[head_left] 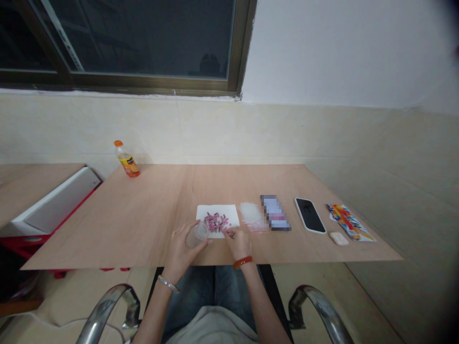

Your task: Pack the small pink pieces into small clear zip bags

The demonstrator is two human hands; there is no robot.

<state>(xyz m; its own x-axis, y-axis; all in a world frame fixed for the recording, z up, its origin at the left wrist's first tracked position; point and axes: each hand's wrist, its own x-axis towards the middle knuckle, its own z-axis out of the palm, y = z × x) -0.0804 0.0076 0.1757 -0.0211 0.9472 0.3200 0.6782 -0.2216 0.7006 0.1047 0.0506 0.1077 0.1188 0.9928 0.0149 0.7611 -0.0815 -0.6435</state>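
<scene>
I find the left hand (182, 252) with its fingers (189, 230) wrapped around a clear plastic cup (197, 235), tilted and held at the lower edge of a white paper sheet (217, 211). A heap of small pink pieces (215, 222), some dark ones among them, lies on the sheet. The right hand (239, 242) has its fingertips (229, 232) pinched together at the heap's 5 o'clock edge; I cannot tell whether they grip a piece. At the sheet's 3 o'clock, on the wooden surface (150, 215), I log a clear plastic bag (251, 215), a pixelated object (275, 212), a black smartphone (310, 215), a white case (339, 238), and a colourful printed packet (349, 222). An orange-capped juice bottle (126, 159) lies at 10 o'clock.
</scene>
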